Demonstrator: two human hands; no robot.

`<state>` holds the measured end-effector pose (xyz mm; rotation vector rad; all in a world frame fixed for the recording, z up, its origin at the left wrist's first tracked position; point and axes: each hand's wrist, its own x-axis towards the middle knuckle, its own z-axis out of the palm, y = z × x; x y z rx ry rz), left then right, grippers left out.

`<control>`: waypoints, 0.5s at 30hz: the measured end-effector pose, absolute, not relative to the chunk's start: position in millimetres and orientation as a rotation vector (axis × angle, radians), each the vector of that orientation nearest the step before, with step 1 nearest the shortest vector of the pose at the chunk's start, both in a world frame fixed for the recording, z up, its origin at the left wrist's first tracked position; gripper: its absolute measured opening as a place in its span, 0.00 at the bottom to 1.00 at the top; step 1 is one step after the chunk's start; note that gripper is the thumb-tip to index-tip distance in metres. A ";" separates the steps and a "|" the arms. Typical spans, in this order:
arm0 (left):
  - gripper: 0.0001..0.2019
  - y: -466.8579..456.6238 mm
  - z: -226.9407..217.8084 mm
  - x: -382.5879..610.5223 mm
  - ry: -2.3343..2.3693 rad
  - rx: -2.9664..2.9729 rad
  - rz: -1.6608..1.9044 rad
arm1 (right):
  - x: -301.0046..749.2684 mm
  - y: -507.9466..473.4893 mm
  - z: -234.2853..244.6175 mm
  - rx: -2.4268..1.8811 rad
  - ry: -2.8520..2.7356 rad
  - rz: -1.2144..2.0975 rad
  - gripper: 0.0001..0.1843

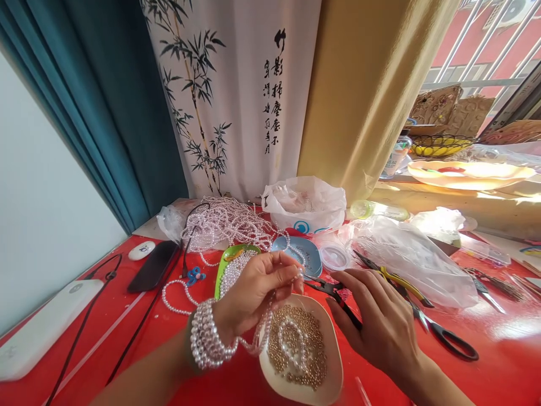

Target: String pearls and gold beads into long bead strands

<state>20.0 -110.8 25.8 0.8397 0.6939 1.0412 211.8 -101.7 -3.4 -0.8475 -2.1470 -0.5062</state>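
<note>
My left hand (pixel 253 293) is raised over a white dish (pixel 333 372) of small gold beads. Its fingers pinch a strand of pearl beads (pixel 266 321) that hangs down to the dish and wraps my wrist like a bracelet (pixel 205 335). My right hand (pixel 376 318) lies just right of the dish, fingers closed round the black handles of small pliers (pixel 329 290) whose tips point toward the left hand. A loop of pearls (pixel 291 338) lies on the gold beads.
On the red table (pixel 499 338): a heap of pearl strands (pixel 228 223), a green tray (pixel 230 265), a blue round tin (pixel 302 251), a clear spool (pixel 333 256), plastic bags (pixel 304 206), yellow-handled pliers (pixel 401 282), black scissors (pixel 448 338), a black phone (pixel 154 265), a white device (pixel 46 327) with cables.
</note>
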 end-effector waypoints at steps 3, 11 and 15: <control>0.07 -112.5 25.9 20.2 0.653 0.782 0.969 | 213.6 -101.0 -3.6 -0.846 -2.135 -0.564 0.13; 0.08 -113.1 28.4 19.8 0.637 0.781 0.897 | 214.4 -101.6 -3.0 -0.780 -2.162 -0.587 0.09; 0.08 -114.3 28.7 21.5 0.672 0.830 0.899 | 214.5 -101.0 -3.5 -0.752 -2.168 -0.571 0.07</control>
